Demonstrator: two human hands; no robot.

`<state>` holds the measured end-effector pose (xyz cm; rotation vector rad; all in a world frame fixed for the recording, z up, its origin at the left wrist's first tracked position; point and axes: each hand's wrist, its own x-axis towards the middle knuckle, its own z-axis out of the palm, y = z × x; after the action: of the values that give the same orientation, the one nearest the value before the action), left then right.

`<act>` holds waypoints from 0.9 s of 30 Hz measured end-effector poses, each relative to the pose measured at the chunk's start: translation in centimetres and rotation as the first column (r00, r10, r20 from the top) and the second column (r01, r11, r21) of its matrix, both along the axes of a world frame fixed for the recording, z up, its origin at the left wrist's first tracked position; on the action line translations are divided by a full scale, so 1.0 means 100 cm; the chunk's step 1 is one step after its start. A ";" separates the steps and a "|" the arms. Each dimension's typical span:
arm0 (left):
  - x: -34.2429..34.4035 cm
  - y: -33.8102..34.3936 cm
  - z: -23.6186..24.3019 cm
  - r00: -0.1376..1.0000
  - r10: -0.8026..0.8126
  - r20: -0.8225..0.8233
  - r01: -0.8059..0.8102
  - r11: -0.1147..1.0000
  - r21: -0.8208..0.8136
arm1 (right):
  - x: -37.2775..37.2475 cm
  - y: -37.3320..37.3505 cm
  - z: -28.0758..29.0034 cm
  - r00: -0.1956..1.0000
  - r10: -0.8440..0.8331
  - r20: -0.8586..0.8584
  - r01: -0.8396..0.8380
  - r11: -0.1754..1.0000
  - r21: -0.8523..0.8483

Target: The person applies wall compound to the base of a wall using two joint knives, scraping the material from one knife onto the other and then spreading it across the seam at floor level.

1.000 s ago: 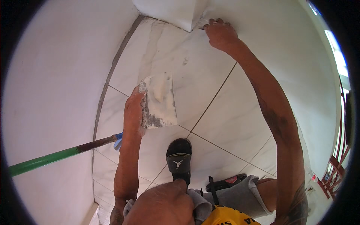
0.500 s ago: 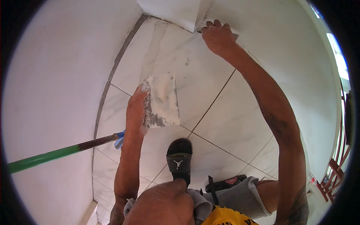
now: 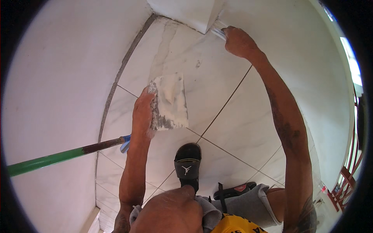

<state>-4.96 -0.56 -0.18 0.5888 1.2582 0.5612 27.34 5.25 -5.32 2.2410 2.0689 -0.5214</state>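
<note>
My left hand (image 3: 143, 110) is closed on the edge of a rectangular metal plate (image 3: 169, 101) smeared with white paste, held over the marbled tile floor (image 3: 241, 116). My right hand (image 3: 239, 42) is closed on a scraper (image 3: 218, 33) with a thin blade, up beside the white corner (image 3: 186, 13) where the walls meet the floor near the top of the view. My fingertips there are partly hidden behind the hand.
A green pole (image 3: 46, 158) with a blue end (image 3: 125, 144) slants in from the left behind my left arm. White walls (image 3: 58, 97) flank both sides. My feet in black slides (image 3: 187, 163) stand below. A red railing (image 3: 345, 182) shows at the far right.
My right hand has moved a little down and rightward along the wall and turned, showing more of the scraper. My left hand and the plate have shifted slightly up and right in view.
</note>
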 end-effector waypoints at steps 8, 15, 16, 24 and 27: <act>0.005 0.010 -0.013 0.999 0.047 -0.027 -0.048 0.998 -0.037 | 0.008 -0.040 0.048 0.407 -0.399 -0.822 0.269 0.912 -0.310; 0.019 0.017 -0.015 0.996 0.090 0.001 -0.089 0.989 -0.118 | -0.026 -0.097 0.091 -0.079 -0.451 -0.889 0.195 0.867 -0.458; 0.021 0.017 -0.011 0.996 0.087 0.001 -0.086 0.990 -0.115 | -0.030 -0.105 0.096 -0.105 -0.430 -0.897 0.201 0.874 -0.442; 0.032 0.015 0.008 0.946 0.207 0.251 -0.190 0.978 -0.089 | -0.025 -0.137 0.101 -0.189 -0.487 -0.853 0.280 0.806 -0.522; 0.034 0.013 0.014 0.952 0.186 0.242 -0.164 0.981 -0.107 | -0.029 -0.144 0.107 -0.015 -0.437 -0.899 0.344 0.842 -0.415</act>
<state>-1.60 0.70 1.18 0.3234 1.0934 0.7031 24.47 -9.16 5.40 2.6374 1.2509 -2.8215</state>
